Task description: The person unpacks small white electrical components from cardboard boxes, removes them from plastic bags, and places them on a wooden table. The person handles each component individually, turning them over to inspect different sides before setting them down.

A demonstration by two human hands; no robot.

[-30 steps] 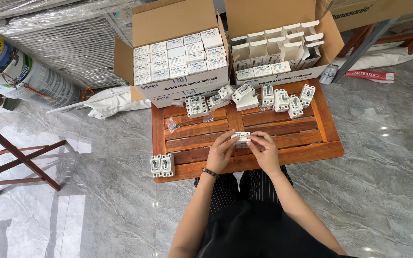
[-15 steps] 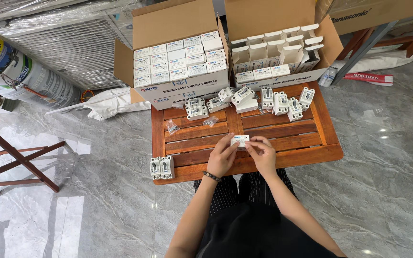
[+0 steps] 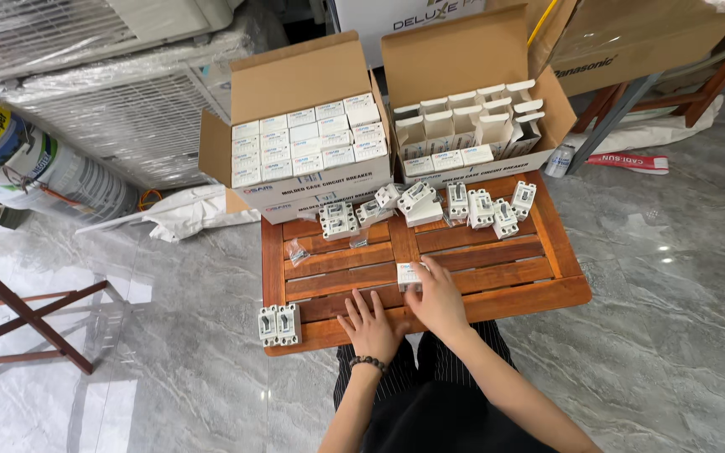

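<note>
My right hand point(image 3: 438, 295) presses a small white box point(image 3: 408, 274) down on the low wooden slatted table point(image 3: 505, 277), fingers wrapped over it. Just left of it my left hand point(image 3: 371, 323), with a dark bead bracelet on the wrist, lies flat and spread on the table's front slats, holding nothing. Several loose white circuit breakers point(image 3: 480, 205) lie along the table's far edge, and a pair of breakers point(image 3: 279, 325) sits at the front left corner.
Two open cardboard cartons stand behind the table: the left carton point(image 3: 304, 151) is packed with closed white boxes, the right carton point(image 3: 472, 126) has boxes with open flaps. Small plastic bags point(image 3: 298, 252) lie on the slats. A dark wooden frame point(image 3: 18, 319) stands at left.
Both hands held the small white box up between them; now the right hand has set it down on the table and the left hand has let go and rests flat.
</note>
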